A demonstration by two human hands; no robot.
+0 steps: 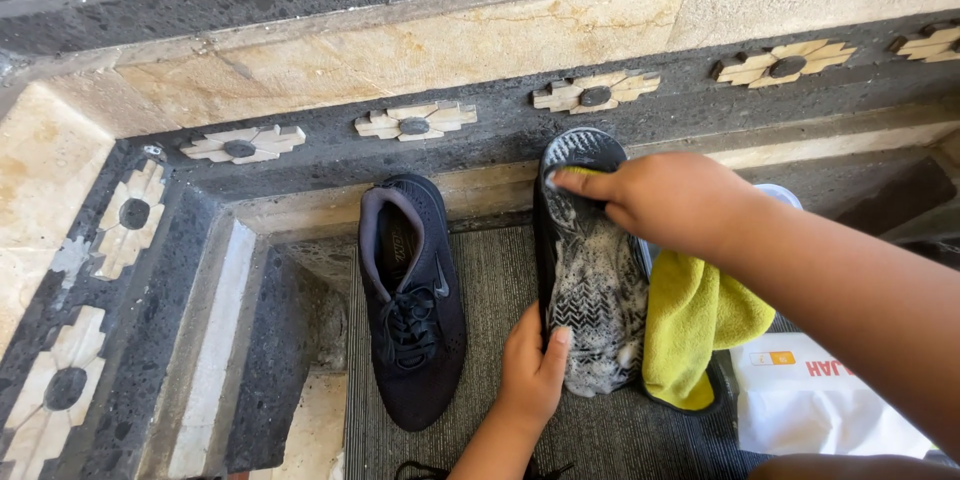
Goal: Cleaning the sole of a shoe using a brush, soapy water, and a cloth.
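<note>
The ribbed dark mat [480,270] is boxed in: a stone ledge [300,210] runs across at 12 o'clock, and a dark stone wall [270,340] closes off 9 o'clock. A black shoe [412,300] lies left of centre, with only a narrow strip of bare mat between it and the soapy upturned shoe [595,290]. A yellow cloth [695,325] and a white bag [820,405] crowd 4 o'clock. Open mat shows at 6 o'clock.

Showing: two black shoes [411,300] [588,260], one yellow cloth [693,325], one white bag [815,400], two hands [533,370] [668,200] working.
</note>
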